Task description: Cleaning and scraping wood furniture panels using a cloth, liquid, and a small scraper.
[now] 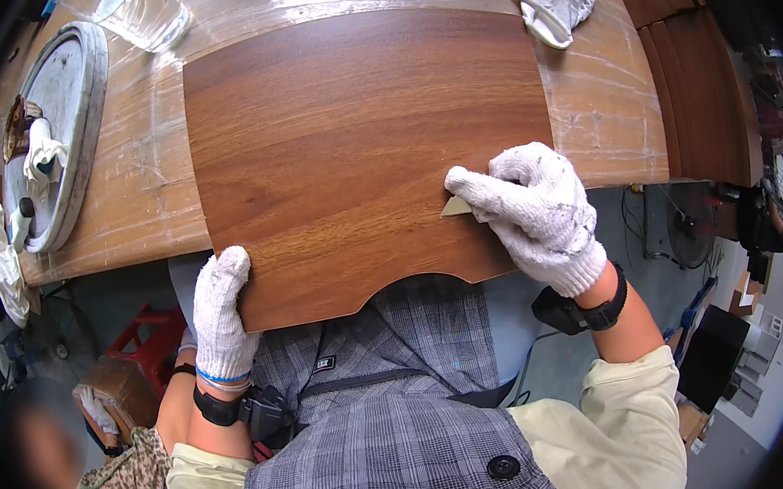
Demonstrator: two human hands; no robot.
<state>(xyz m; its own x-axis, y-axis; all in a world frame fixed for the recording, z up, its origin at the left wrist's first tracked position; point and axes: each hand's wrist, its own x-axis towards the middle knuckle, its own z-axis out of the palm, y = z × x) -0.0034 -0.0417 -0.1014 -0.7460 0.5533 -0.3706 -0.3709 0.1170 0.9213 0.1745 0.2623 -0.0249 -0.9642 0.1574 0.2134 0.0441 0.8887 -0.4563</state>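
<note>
Wrapped table (150,200), panel (354,136) overhanging it: left hand (221,315) clasps the near-left corner, right hand (543,217), nearer the notch (417,271), pinches a beige piece (454,208)!

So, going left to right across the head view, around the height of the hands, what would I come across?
Gray oval tray, gloved left hand, brown wood-grain panel, gloved right hand, dark fan.

Workshop, film-covered worktable (596,115), wood-grain panel (335,128), brown boards (705,101), fan (687,235)
</note>
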